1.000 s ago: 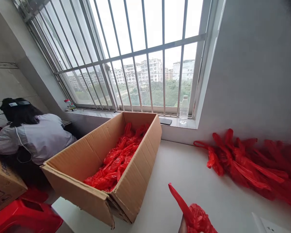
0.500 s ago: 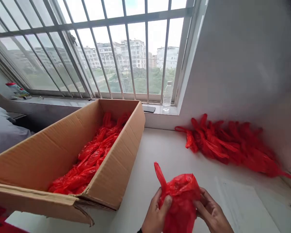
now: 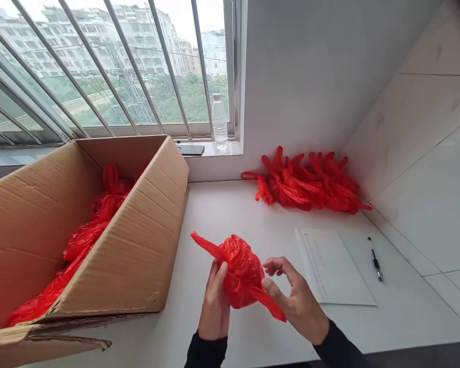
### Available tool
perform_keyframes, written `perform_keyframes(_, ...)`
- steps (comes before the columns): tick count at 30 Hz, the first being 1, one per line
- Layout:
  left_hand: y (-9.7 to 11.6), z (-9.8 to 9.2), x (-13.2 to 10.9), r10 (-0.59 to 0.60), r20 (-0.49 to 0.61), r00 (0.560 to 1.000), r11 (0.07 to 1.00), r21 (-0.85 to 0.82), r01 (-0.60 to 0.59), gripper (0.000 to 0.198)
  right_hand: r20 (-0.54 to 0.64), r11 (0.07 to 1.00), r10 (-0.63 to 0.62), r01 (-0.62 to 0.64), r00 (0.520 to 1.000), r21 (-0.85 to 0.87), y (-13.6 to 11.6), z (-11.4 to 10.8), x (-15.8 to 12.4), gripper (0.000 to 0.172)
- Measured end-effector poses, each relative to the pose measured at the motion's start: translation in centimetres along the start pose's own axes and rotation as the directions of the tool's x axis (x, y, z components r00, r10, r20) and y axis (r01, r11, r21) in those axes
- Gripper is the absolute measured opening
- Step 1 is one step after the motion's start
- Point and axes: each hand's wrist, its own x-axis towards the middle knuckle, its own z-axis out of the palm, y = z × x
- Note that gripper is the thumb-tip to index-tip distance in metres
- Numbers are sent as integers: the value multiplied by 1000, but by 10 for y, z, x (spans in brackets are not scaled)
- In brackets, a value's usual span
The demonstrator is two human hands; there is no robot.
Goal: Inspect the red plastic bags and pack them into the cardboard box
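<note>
Red plastic bag point(image 3: 239, 271), bunched up, sits over the bench point(image 3: 214, 204) in the person's left hand point(image 3: 213, 301), pinched under the thumb; the right hand point(image 3: 299, 302) is at its three o'clock side, fingers parted, gripping nothing I can make out. Toward nine o'clock, a carton point(image 3: 130, 260) already holds plenty of red bundles point(image 3: 86, 237); toward one o'clock, a red heap point(image 3: 306, 186) lies outside it, uncountable from here. With both ends sticking out, the held one looks, to me, unfinished.
</note>
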Motion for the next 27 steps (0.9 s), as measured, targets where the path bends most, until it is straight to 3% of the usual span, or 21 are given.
perform_keyframes(3,-5,5,2,-25,-39,999,999,-21,24,41,147,988,-73,91,987,-126,-3,6,-5,26)
perform_keyframes(7,-16,1,8,-6,-114,993,1000,24,9,44,160,983,-73,98,984,-157,4,11,-7,21)
perform_keyframes(11,-22,-20,24,107,-205,973,940,339,-32,50,182,989,-44,69,982,-131,8,5,-12,15)
perform_keyframes(14,-15,-36,37,194,-185,963,819,571,-56,52,183,987,-26,54,983,-152,8,1,-16,17)
perform_keyframes(19,2,-41,36,232,-167,958,710,703,-49,43,171,993,8,12,985,-118,8,6,-20,15)
perform_keyframes(24,-10,-41,19,181,-118,976,611,792,-17,44,239,998,17,-2,971,-65,14,17,-28,14)
perform_keyframes(27,-19,-41,17,184,-112,976,628,777,-30,50,299,999,36,-23,954,-48,16,20,-32,13)
